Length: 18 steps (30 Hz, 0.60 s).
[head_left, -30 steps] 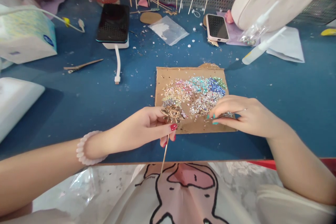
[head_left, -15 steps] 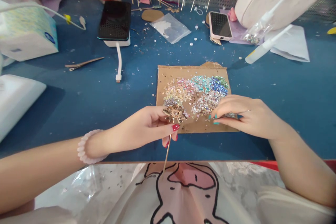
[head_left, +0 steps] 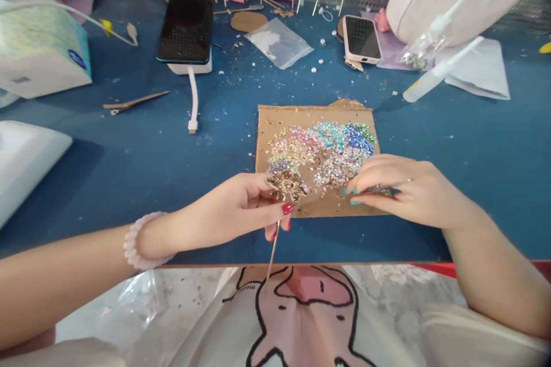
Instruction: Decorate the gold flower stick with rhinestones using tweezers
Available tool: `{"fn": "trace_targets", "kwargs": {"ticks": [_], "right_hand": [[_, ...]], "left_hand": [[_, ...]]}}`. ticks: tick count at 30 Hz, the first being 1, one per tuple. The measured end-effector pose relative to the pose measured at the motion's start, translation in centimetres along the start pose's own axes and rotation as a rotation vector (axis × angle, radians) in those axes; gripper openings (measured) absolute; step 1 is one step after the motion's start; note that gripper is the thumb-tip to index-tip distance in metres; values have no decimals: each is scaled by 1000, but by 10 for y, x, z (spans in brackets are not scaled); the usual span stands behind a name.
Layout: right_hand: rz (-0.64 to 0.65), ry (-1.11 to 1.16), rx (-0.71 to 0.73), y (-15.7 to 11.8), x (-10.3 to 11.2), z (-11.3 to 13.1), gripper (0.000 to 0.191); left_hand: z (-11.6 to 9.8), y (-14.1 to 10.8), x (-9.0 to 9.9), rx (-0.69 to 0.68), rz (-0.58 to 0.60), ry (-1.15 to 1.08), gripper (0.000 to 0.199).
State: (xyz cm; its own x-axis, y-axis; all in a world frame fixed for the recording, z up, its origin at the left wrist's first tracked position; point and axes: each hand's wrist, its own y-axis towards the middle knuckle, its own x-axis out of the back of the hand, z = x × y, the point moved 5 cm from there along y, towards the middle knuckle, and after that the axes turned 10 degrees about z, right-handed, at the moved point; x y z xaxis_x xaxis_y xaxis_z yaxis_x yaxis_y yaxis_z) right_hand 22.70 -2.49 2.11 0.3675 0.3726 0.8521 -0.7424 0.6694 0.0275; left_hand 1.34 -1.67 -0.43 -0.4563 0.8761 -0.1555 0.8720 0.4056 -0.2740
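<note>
My left hand [head_left: 245, 209] is closed on a gold flower-topped hairpin [head_left: 287, 185], its thin stem pointing down toward my lap. The flower end faces up, over the near left part of a cardboard sheet [head_left: 318, 206]. In my right hand [head_left: 400, 189] is a pair of tweezers [head_left: 374, 190], pinched between thumb and fingers. Their tips are low over the cardboard, at the near edge of the loose rhinestones [head_left: 340, 166]. These lie spread in patches of silver, pink, yellow, turquoise, blue and green. Whether the tips grip a stone is too small to tell.
Behind the cardboard lie a clear zip bag [head_left: 279, 43], a pale-cased phone [head_left: 362, 40] and a white glue tube [head_left: 441, 70]. A dark phone on a power bank [head_left: 185, 31], a hair clip [head_left: 135, 102] and a tissue box [head_left: 43, 51] are to the left.
The tweezers have turned slightly in my right hand, and more of their shaft shows. My left hand and the hairpin stay almost where they were; the view shifts a little.
</note>
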Motion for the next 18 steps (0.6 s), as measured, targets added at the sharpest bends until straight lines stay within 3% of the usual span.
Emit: {"fn": "trace_targets", "kwargs": {"ticks": [18], "right_hand": [[-17,16,38,0,1,4,6]], "left_hand": [[0,-1,0,-5,8,-14,18]]}}
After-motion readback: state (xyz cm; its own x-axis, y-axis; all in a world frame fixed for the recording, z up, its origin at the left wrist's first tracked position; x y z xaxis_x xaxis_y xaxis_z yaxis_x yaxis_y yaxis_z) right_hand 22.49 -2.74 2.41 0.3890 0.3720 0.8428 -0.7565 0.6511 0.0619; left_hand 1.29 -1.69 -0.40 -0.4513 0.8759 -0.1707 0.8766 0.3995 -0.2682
